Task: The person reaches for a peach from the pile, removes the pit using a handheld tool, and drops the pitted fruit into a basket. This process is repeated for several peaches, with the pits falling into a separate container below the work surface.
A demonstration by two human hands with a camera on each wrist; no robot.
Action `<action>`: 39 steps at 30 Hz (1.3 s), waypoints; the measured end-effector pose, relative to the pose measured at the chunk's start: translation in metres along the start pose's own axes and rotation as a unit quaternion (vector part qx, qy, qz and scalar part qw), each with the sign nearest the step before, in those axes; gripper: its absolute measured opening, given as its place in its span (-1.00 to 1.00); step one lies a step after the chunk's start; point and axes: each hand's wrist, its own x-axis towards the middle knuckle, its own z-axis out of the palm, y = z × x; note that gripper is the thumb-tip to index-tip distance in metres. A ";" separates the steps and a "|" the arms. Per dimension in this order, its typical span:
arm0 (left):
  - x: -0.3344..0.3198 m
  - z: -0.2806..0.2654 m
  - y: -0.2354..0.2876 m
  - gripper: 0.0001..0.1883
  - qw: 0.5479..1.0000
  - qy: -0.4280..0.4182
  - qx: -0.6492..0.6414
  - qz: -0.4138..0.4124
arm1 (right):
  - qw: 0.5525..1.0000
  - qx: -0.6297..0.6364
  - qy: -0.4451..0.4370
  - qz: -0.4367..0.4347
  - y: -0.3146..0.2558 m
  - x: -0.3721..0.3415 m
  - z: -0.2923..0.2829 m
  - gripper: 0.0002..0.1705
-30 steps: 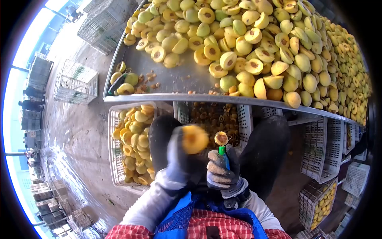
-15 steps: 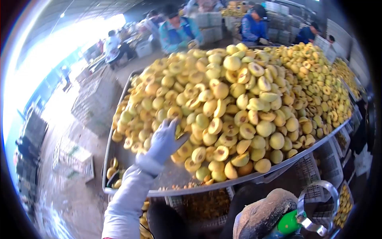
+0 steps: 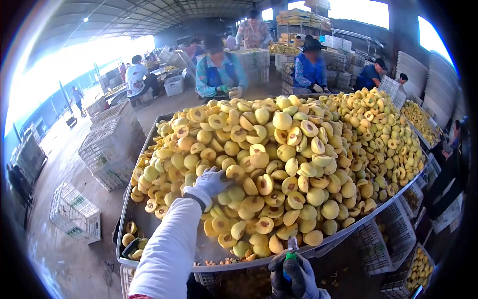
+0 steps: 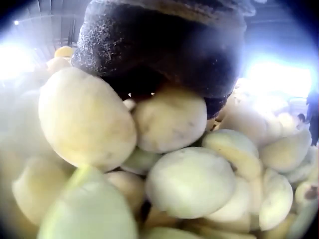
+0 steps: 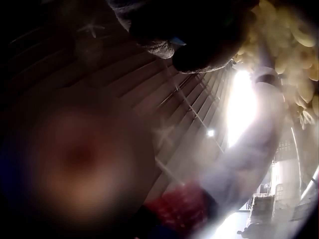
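Observation:
Halved yellow peaches (image 3: 264,184) lie heaped on a metal-rimmed table (image 3: 219,267), many with brown pit hollows showing. My gloved left hand (image 3: 209,183) reaches into the near left of the heap, its fingers spread over the fruit and the thumb out to the right. In the left wrist view the dark glove (image 4: 159,50) comes down right against a peach half (image 4: 172,119). Below the near table edge my gloved right hand (image 3: 294,276) grips a green-handled pitting tool (image 3: 291,249), its metal loop upward. The right wrist view shows that glove (image 5: 194,35) dark, the tool mostly hidden.
White crates stand at the left (image 3: 74,212) and under the table's right side (image 3: 383,241). Small brown scraps (image 3: 224,261) lie along the near table edge. Across the table sits a person in a blue vest (image 3: 219,74), with other people working around.
The head view has tilted up from the lap. My left hand, which held a peach half over the lap, has gone out to the heap. The peach piece on the right hand's tool is gone.

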 end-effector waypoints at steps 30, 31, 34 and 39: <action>-0.416 0.089 -0.011 -0.78 0.939 0.166 -0.252 -0.165 | 0.960 0.014 0.024 0.278 0.149 -0.062 -0.095 -0.60; -0.419 0.101 -0.041 -0.78 0.936 0.161 -0.146 -0.277 | 0.958 0.003 0.065 0.280 0.153 -0.060 -0.101 -0.52; -0.418 0.151 -0.133 -0.55 0.943 0.125 -0.028 -0.309 | 0.942 -0.249 0.047 0.222 0.138 -0.068 -0.063 -0.50; -0.431 0.213 -0.175 -0.35 0.961 0.109 0.006 -0.256 | 0.829 -0.527 -0.153 -0.110 0.173 -0.058 -0.066 -0.48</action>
